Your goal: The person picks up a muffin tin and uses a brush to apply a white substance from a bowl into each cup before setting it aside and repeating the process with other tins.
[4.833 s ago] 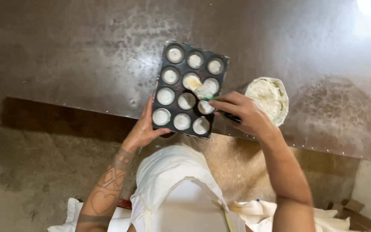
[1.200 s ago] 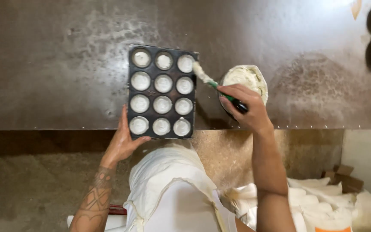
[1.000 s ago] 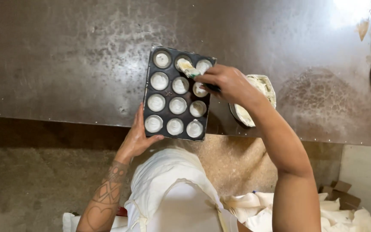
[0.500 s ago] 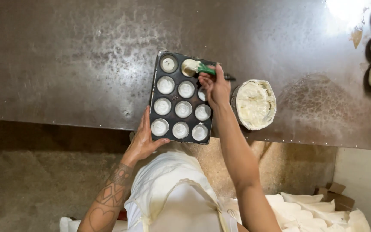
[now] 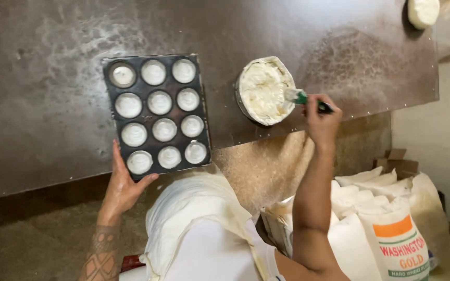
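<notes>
Wide, dark, scuffed metal tabletop (image 5: 287, 31) fills the upper part of the view, dusted pale in patches, its near edge running across just in front of the person's white apron (image 5: 199, 229). Down at the right, off the tabletop, pale flour sacks (image 5: 386, 229) sit stacked on the floor with a brown cardboard box (image 5: 394, 161) behind them. Back on top: a black twelve-cup muffin tray (image 5: 202, 104), long axis running away from the person, near short end hanging right at the tabletop edge, every cup showing a whitish coating or fill. The left hand (image 5: 123, 184) is there, fingers spread flat and curled under that near corner, steadying the tray, thumb up along its left side. To the right of the tray, close but not touching, a round bowl (image 5: 263, 91) heaped with thick white paste. And here is the right hand (image 5: 321, 119), closed in a firm pinch around the dark handle of a green-collared brush (image 5: 300, 97), the handle lying roughly level, bristles pointing left and pressed into the paste at the bowl's right rim. So the bowl lies left of the right hand and the tray farther left again, with the left hand at the tray's near end. Smallest of all, a white dough round (image 5: 423, 10) at the far right corner, well apart.
</notes>
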